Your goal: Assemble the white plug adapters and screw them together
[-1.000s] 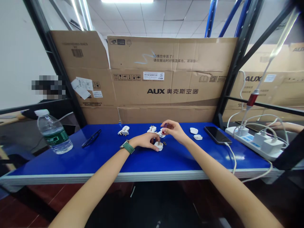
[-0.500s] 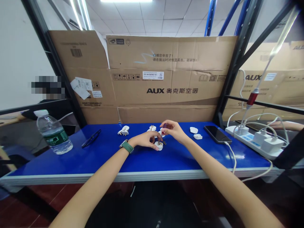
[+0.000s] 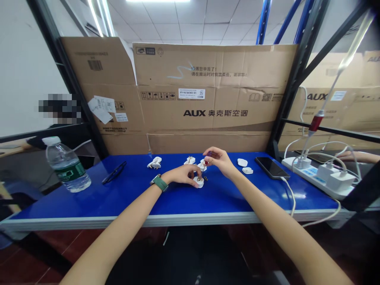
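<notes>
My left hand (image 3: pixel 184 174) wears a green-strapped watch and rests on the blue tabletop. Its thumb and fingers pinch a small round white plug piece (image 3: pixel 200 183) with metal parts on top. Above that piece, my right hand (image 3: pixel 221 160) grips a screwdriver (image 3: pixel 209 155) with a dark red handle, its shaft slanting down towards the metal parts. Whether the tip touches them I cannot tell. Just behind the hands sit white plugs (image 3: pixel 189 160) with pins up. Small dark metal bits (image 3: pixel 206 178) lie right beside the held piece.
More white plug parts (image 3: pixel 154 162) lie to the left, and two white covers (image 3: pixel 242 162) to the right. A phone (image 3: pixel 271 168) on a cable and a loaded power strip (image 3: pixel 320 176) are further right. Glasses (image 3: pixel 114 173) and a water bottle (image 3: pixel 67 166) stand left. Cardboard (image 3: pixel 190 138) walls the back.
My right hand has lifted slightly and shifted a little right with the screwdriver, uncovering more of a white plug behind. My left hand stays on the plug piece.
</notes>
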Available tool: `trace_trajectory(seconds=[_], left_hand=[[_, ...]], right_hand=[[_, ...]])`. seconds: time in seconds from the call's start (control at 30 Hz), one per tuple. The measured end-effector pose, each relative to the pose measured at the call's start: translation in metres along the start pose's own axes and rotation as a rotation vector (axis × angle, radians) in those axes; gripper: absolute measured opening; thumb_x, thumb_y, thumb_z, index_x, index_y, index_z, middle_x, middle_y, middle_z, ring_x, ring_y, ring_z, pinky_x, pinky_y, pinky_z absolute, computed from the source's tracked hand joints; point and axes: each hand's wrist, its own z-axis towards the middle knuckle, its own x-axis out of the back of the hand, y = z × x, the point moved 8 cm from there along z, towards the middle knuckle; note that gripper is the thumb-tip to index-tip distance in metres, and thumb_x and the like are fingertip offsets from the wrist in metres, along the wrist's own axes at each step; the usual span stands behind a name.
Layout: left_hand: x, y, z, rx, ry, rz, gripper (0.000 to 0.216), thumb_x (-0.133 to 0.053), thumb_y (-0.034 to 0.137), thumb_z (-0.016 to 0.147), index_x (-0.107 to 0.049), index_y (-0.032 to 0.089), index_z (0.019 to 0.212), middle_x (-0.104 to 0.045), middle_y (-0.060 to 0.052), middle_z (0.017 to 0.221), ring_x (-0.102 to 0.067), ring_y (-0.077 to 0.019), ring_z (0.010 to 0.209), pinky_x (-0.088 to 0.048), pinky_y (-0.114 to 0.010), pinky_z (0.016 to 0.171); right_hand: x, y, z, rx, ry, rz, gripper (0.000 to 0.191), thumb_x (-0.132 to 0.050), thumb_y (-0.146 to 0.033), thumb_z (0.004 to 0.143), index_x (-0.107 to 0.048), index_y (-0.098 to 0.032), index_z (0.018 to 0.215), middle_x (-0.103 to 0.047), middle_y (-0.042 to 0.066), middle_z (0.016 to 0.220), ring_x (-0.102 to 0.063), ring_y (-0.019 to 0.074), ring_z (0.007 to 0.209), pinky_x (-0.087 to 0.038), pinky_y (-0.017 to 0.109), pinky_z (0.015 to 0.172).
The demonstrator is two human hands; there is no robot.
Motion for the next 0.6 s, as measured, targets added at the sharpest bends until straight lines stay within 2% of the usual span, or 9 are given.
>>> trace_trajectory(seconds=[0.2, 0.6], left_hand=[[-0.0033, -0.0052, -0.0002, 0.067, -0.024, -0.013, 0.041, -0.085, 0.043, 0.07, -0.069, 0.018, 0.098, -0.068, -0.003, 0.101, -0.055, -0.0138, 0.08, -0.043, -0.026, 0.07], [-0.0042, -0.0053, -0.001, 0.078, -0.027, -0.048, 0.044, -0.085, 0.044, 0.069, -0.067, 0.018, 0.099, -0.067, -0.002, 0.095, -0.055, -0.0138, 0.077, -0.042, -0.026, 0.067]], right_hand=[[-0.0017, 0.0014, -0.0005, 0.015, -0.042, -0.017, 0.029, -0.082, -0.04, 0.074, -0.071, -0.02, 0.093, -0.064, 0.002, 0.081, -0.064, 0.0163, 0.074, -0.06, 0.03, 0.068], [-0.0064, 0.0028, -0.0029, 0.014, -0.076, -0.042, 0.029, -0.08, -0.04, 0.076, -0.07, -0.02, 0.096, -0.067, 0.003, 0.082, -0.066, 0.0183, 0.076, -0.06, 0.033, 0.072]])
